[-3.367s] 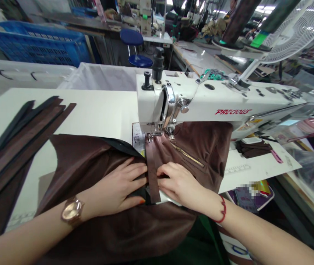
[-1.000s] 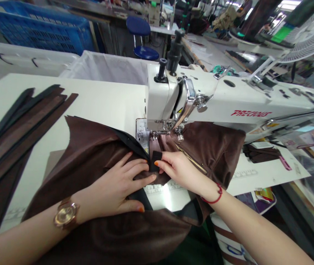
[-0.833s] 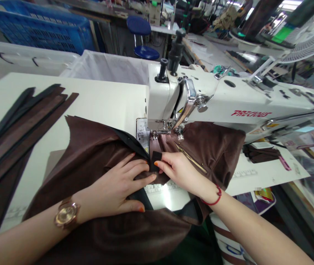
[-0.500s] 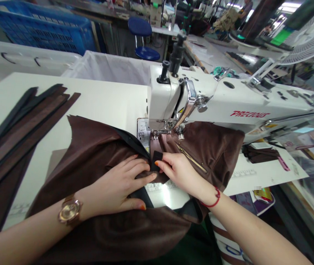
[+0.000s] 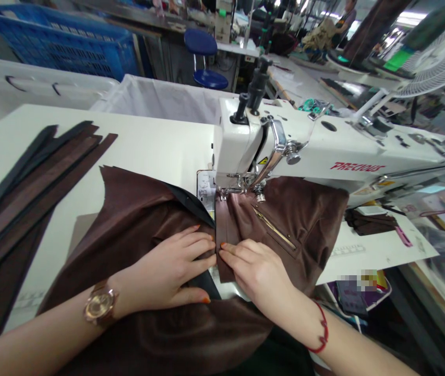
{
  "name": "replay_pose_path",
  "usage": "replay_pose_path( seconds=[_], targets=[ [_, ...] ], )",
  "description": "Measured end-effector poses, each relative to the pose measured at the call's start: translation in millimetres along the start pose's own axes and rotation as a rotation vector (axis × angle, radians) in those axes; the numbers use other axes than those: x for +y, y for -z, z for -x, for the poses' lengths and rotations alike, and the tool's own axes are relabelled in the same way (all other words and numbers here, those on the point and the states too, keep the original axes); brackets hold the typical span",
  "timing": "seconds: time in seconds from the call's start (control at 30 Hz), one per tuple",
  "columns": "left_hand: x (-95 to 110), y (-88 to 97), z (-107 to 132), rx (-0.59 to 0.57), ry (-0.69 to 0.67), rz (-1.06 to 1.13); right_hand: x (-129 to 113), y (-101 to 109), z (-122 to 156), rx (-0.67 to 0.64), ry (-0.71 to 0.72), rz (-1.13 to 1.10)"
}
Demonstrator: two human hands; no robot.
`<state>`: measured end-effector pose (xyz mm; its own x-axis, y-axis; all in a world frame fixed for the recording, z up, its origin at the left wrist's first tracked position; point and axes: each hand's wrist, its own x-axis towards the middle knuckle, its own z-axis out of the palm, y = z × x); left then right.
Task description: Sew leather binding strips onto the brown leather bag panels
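Brown leather-like garment pieces (image 5: 140,209) lie across the sewing machine bed, and part of them runs under the presser foot (image 5: 224,194). My left hand (image 5: 173,266) rests on the left piece with fingers stretched and thumb apart. Beside it, my right hand (image 5: 259,269) lays its fingertips on a narrow brown strip (image 5: 224,266) at the seam edge; its thumb is hidden. The strip runs from the foot towards me. A brass zipper (image 5: 273,227) is set in the panel right of the needle. Dark lining (image 5: 191,201) shows along the left piece's edge.
The white sewing machine (image 5: 304,146) stands over the work. Several brown and black strips (image 5: 46,183) lie on the table's left. Small dark pieces (image 5: 371,222) lie at right. Behind are a white bin (image 5: 159,99), a blue crate (image 5: 69,47) and a stool (image 5: 202,42).
My right hand has let the dark, turned-up strip end down, and the strip now lies flat under its fingertips. That hand has slid slightly towards me. My left hand stays about where it was.
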<state>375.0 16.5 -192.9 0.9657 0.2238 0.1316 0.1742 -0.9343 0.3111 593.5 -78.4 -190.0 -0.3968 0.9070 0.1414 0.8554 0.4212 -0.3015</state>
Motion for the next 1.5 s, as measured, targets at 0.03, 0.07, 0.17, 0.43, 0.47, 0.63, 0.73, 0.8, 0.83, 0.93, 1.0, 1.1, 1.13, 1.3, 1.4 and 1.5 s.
replay_pose_path(
  seconds=[0.03,0.07,0.17,0.43,0.47,0.63,0.73,0.8,0.83,0.93,1.0,1.1,1.13,1.3,1.4,1.5],
  targets=[
    [-0.6,-0.8,1.7,0.020,-0.012,0.004,-2.1,-0.5,3.1,-0.005,0.005,0.029],
    [-1.2,-1.7,3.4,0.046,-0.025,0.011,-4.1,-0.9,5.7,-0.012,0.007,0.048],
    [-2.9,-3.3,6.4,0.101,-0.061,0.035,-8.7,-1.7,10.8,-0.017,-0.002,0.065],
    [1.1,-5.4,2.8,0.015,0.032,0.006,-3.2,-3.0,19.4,0.017,-0.062,-0.015],
    [0.7,-6.2,3.2,0.015,0.031,-0.005,-1.8,-3.0,21.0,0.023,-0.057,-0.033],
    [-4.7,-7.9,4.8,0.005,-0.030,-0.039,2.7,-4.0,24.4,0.067,-0.044,-0.073],
    [-4.7,-8.8,4.8,-0.001,-0.022,-0.002,5.4,-3.7,23.6,0.068,-0.027,-0.056],
    [-1.6,-10.6,4.3,0.005,0.001,0.015,8.8,-2.2,23.4,0.065,-0.011,-0.045],
    [0.6,-11.7,3.8,0.009,0.011,0.019,11.0,-1.1,23.6,0.066,-0.003,-0.040],
    [7.2,-14.7,1.4,0.024,0.034,0.021,18.8,2.4,24.8,0.046,0.031,-0.031],
    [9.2,-15.6,-0.2,0.036,0.033,0.018,23.0,3.8,25.6,0.028,0.048,-0.033],
    [7.8,-16.2,-1.2,0.043,0.024,0.009,25.9,3.4,26.2,0.022,0.058,-0.037],
    [6.7,-16.4,-1.2,0.045,0.022,0.004,26.1,2.8,26.2,0.024,0.057,-0.037],
    [3.6,-18.3,0.1,0.045,0.010,-0.039,27.0,-0.8,26.8,0.045,0.060,-0.052],
    [3.0,-19.3,0.5,0.030,-0.001,-0.068,28.2,-1.8,27.2,0.055,0.061,-0.061],
    [1.4,-18.7,-0.5,0.023,0.000,-0.078,29.8,-2.3,25.8,0.060,0.062,-0.062]
  ],
)
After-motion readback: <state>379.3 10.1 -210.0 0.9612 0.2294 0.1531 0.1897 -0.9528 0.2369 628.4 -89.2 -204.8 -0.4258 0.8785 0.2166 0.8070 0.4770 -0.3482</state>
